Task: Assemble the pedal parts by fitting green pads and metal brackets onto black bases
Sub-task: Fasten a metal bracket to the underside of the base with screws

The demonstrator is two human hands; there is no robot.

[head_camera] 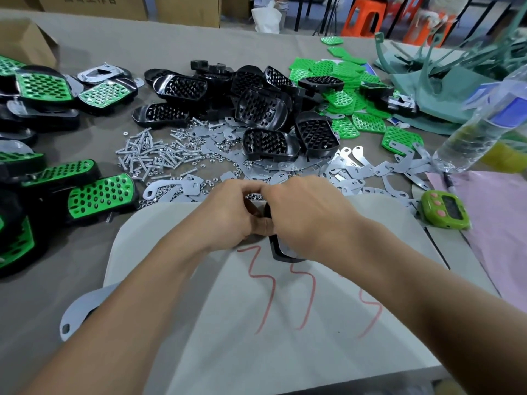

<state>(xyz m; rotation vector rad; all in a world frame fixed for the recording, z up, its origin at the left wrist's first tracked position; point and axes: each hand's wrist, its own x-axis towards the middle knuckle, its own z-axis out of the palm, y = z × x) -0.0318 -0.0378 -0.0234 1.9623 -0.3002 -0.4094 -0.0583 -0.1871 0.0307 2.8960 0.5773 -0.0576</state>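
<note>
Both hands meet at the middle of the table over a white sheet (285,323). My right hand (302,215) curls over a black pedal base (281,253) standing on edge, with a metal bracket against it; most of the base is hidden. My left hand (231,215) grips the same base from the left, thumb and fingers curled. A pile of black bases (262,109) lies behind, green pads (345,78) to its right, and loose metal brackets (353,169) in front of them.
Assembled green-and-black pedals (99,195) are stacked along the left. Screws and nuts (151,155) are scattered left of centre. A plastic bottle (479,121) stands tilted at right, a green timer (445,212) near it. One bracket (82,306) lies under my left forearm.
</note>
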